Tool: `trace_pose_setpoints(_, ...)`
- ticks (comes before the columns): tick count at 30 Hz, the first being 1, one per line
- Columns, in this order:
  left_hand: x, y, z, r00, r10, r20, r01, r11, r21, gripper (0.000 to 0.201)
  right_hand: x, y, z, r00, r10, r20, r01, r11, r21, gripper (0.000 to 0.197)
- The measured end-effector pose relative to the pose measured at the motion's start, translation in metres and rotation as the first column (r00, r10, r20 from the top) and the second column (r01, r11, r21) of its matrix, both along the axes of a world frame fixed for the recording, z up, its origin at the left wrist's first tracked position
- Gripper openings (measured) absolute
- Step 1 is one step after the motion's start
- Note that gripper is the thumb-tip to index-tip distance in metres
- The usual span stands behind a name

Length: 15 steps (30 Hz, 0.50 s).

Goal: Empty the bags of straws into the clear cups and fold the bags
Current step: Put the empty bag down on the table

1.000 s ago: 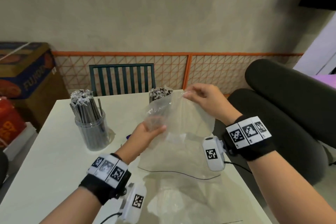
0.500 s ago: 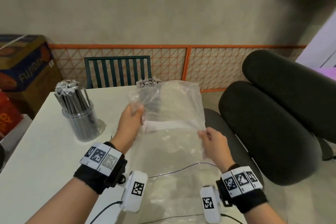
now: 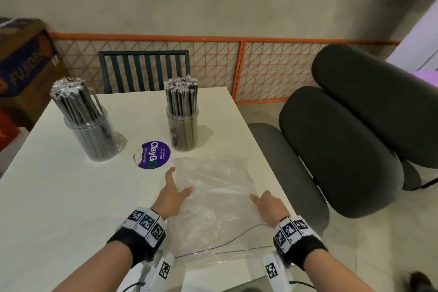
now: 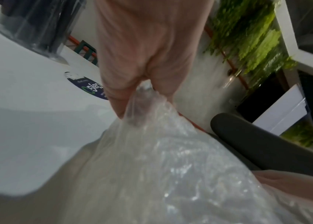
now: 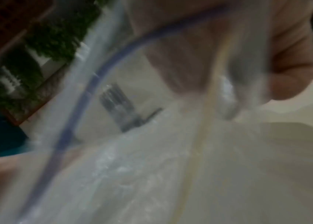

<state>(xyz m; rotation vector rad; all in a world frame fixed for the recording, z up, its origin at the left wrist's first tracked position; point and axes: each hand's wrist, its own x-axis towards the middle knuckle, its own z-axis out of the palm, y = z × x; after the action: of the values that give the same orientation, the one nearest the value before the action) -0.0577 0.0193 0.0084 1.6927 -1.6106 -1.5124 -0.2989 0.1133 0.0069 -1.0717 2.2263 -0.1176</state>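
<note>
On the near right part of the white table point(image 3: 59, 197) a clear bag point(image 3: 213, 201) lies flat, its long axis running from the person toward the far edge, its zip line with the thin dark strip at the near end and its closed end pointing at the cups. Part of the near end hangs over the table edge. The left hand point(image 3: 174, 193) rests on the bag's left side, palm down, fingers reaching forward with the thumb spread to the right; the left wrist view shows two fingers point(image 4: 117, 97) pinching a gathered bit of the film between them. The right hand point(image 3: 267, 204) sits at the bag's right edge, near the table's side, fingers pointing forward and left; its own wrist view is blurred, yet curled fingers show through the plastic, so it seems to hold the film as well. Both forearms come in low from the near edge, each with a black wristband bearing square black-and-white markers. Beyond the bag stand two clear cups, one on the left point(image 3: 94, 135) and one nearer the middle point(image 3: 182, 128), both upright and packed with dark straws point(image 3: 181, 99) standing on end with crinkled silvery tips. Between the cups and the left hand a round purple sticker point(image 3: 152, 154) reads "ClayGO"; its smaller print is too fine to read. Off to the left a box point(image 3: 23, 66) shows the letters "FUJIDA", cut off at its edge. Dark grey cushions point(image 3: 343, 149) sit right of the table.
</note>
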Motion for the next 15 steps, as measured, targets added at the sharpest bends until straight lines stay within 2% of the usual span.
trace_pose_setpoints(3, 0.0, 0.004, -0.007, 0.996, -0.088, -0.011, 0.088, 0.996, -0.012, 0.105, 0.004, 0.009, -0.001, 0.999, 0.032, -0.016, -0.032, 0.999, -0.018, 0.053)
trace_pose_setpoints(5, -0.001, 0.003, -0.004, 0.987, -0.097, 0.128, 0.11, 0.989, -0.095, 0.098, 0.008, 0.012, 0.009, 0.983, 0.1, -0.156, -0.109, 0.993, -0.052, 0.052)
trace_pose_setpoints(6, -0.002, 0.004, 0.0, 0.963, -0.107, 0.248, 0.151, 0.975, -0.164, 0.093, 0.011, 0.013, 0.018, 0.956, 0.145, -0.255, -0.17, 0.982, -0.079, 0.052)
trace_pose_setpoints(8, -0.003, 0.007, 0.014, 0.849, -0.127, 0.513, 0.325, 0.891, -0.316, 0.087, 0.018, 0.013, 0.034, 0.896, 0.211, -0.392, -0.29, 0.944, -0.156, 0.053)
trace_pose_setpoints(10, -0.007, 0.008, 0.027, 0.723, -0.151, 0.674, 0.507, 0.779, -0.368, 0.086, 0.026, 0.009, 0.044, 0.86, 0.286, -0.423, -0.413, 0.876, -0.247, 0.062)
trace_pose_setpoints(12, -0.018, 0.006, 0.034, 0.598, -0.25, 0.761, 0.662, 0.689, -0.294, 0.097, 0.034, -0.004, 0.045, 0.824, 0.405, -0.397, -0.529, 0.801, -0.281, 0.083)
trace_pose_setpoints(15, -0.036, -0.001, 0.026, 0.384, -0.384, 0.84, 0.821, 0.559, -0.12, 0.123, 0.045, -0.033, 0.028, 0.744, 0.59, -0.313, -0.652, 0.743, -0.149, 0.119)
